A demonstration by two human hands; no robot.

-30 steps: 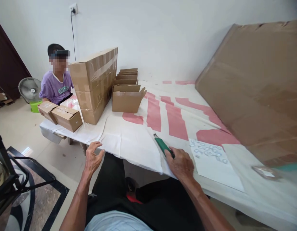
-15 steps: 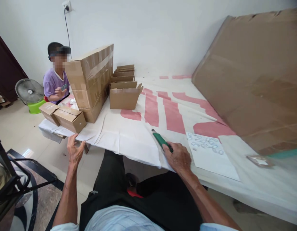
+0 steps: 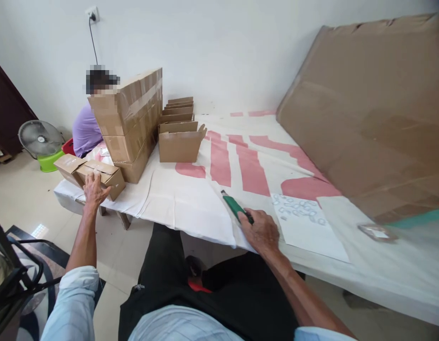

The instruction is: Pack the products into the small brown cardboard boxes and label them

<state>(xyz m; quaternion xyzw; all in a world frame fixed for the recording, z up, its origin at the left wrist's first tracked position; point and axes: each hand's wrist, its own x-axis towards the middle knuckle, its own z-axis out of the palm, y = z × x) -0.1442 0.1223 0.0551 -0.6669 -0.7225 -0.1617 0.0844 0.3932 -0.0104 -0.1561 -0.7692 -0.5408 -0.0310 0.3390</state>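
Table (image 3: 123, 220) w/ pink-white cloth (image 3: 194, 194) nr wall (image 3: 233, 52); R hand (image 3: 261, 231) gripping green cutter (image 3: 233, 205), L hand (image 3: 94, 190) on box (image 3: 116, 185), grip unclear.

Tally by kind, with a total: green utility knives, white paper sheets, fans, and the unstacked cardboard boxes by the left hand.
Green utility knife: 1
White paper sheet: 1
Fan: 1
Unstacked cardboard boxes by the left hand: 2
Total: 5

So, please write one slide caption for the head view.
The left grip touches a small brown rectangular cardboard box, while the right grip holds a slim green handheld tool.
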